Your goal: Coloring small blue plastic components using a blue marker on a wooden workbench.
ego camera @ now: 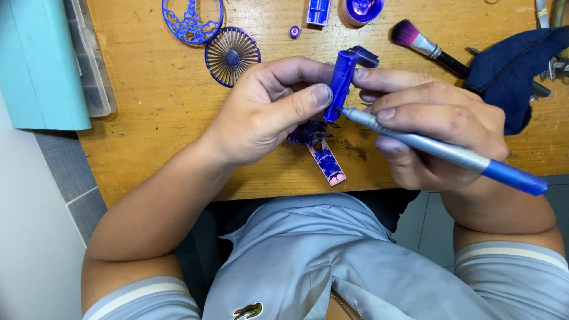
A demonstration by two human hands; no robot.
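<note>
My left hand [264, 112] pinches a small blue rectangular piece [341, 83] between thumb and fingers, holding it upright over the wooden table [154, 118]. My right hand [435, 127] grips a silver and blue pen-like tool [450, 151], its tip touching the lower edge of the blue piece. The right index finger also rests against the top of the piece. A flat blue and copper tag [327, 163] lies on the table just below both hands.
Blue filigree ornaments lie at the back: an oval frame [192, 24] and a round fan-like disc [232, 56]. A pink-bristled brush [427, 47], a dark blue cloth [512, 71] and a teal box [41, 65] border the table.
</note>
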